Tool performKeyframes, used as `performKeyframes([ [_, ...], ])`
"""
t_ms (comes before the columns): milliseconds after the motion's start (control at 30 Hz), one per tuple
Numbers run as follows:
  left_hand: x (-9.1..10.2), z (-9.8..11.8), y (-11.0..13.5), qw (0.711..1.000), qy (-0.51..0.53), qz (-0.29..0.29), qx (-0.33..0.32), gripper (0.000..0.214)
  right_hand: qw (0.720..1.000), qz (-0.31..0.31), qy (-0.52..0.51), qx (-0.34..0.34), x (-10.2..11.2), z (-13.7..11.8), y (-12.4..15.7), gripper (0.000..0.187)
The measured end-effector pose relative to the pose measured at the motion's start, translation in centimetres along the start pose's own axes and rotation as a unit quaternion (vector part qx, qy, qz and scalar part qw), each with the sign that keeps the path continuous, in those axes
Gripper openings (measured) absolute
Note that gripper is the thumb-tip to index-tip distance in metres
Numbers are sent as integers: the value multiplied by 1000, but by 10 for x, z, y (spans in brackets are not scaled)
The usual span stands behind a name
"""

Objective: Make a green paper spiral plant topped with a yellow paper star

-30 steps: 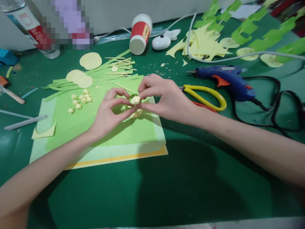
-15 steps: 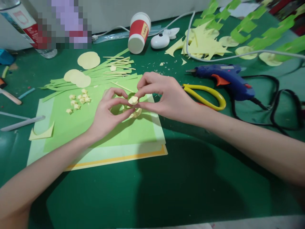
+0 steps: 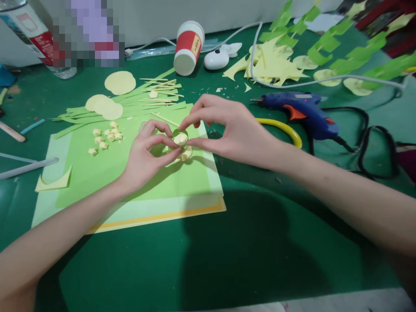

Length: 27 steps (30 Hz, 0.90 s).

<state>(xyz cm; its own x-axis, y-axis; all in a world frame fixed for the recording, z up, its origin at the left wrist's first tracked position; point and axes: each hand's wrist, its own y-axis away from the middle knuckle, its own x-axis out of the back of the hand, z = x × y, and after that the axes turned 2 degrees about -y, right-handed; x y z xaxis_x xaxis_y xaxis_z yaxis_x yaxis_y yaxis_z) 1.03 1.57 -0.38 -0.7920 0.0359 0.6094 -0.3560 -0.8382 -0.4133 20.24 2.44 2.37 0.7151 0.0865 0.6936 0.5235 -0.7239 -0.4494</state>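
Note:
Over the green paper sheet (image 3: 130, 173), my left hand (image 3: 146, 151) pinches a small green paper ring (image 3: 180, 131) between thumb and fingertips. A pale yellow folded paper star (image 3: 180, 139) sits within the ring. My right hand (image 3: 221, 125) closes on the ring from the right, index finger at its top and thumb low on its side. Right below lies a pale yellow paper piece (image 3: 185, 154), partly covered by my fingers. Several small yellow paper stars (image 3: 104, 138) lie on the sheet to the left.
A blue glue gun (image 3: 302, 110) rests at the right, beside yellow-handled scissors (image 3: 282, 126). Behind are yellow paper circles (image 3: 120, 82), thin paper strips (image 3: 159, 96), a tipped red-and-white cup (image 3: 189, 47), a white cable (image 3: 289, 86), paper scraps (image 3: 273, 60) and a bottle (image 3: 35, 39).
The yellow star, pinched by my right fingers before, now sits lower inside the green ring. My right index finger and thumb have spread apart around it. The view has shifted slightly.

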Motion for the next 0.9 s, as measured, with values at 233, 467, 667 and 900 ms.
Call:
performKeyframes([
  [233, 0, -1, 0, 1000, 22, -4, 4, 12, 976, 17, 165, -142, 53, -5, 34, 15],
  [467, 0, 0, -1, 999, 24, -8, 24, 13, 754, -119, 425, -486, 82, 35, 98, 45],
  [667, 0, 0, 0, 999, 29, 0, 21, 13, 761, -113, 379, -514, 82, 57, 101, 36],
  [900, -1, 2, 0, 999, 36, -12, 38, 12, 771, -14, 394, -500, 80, 75, 103, 31],
])
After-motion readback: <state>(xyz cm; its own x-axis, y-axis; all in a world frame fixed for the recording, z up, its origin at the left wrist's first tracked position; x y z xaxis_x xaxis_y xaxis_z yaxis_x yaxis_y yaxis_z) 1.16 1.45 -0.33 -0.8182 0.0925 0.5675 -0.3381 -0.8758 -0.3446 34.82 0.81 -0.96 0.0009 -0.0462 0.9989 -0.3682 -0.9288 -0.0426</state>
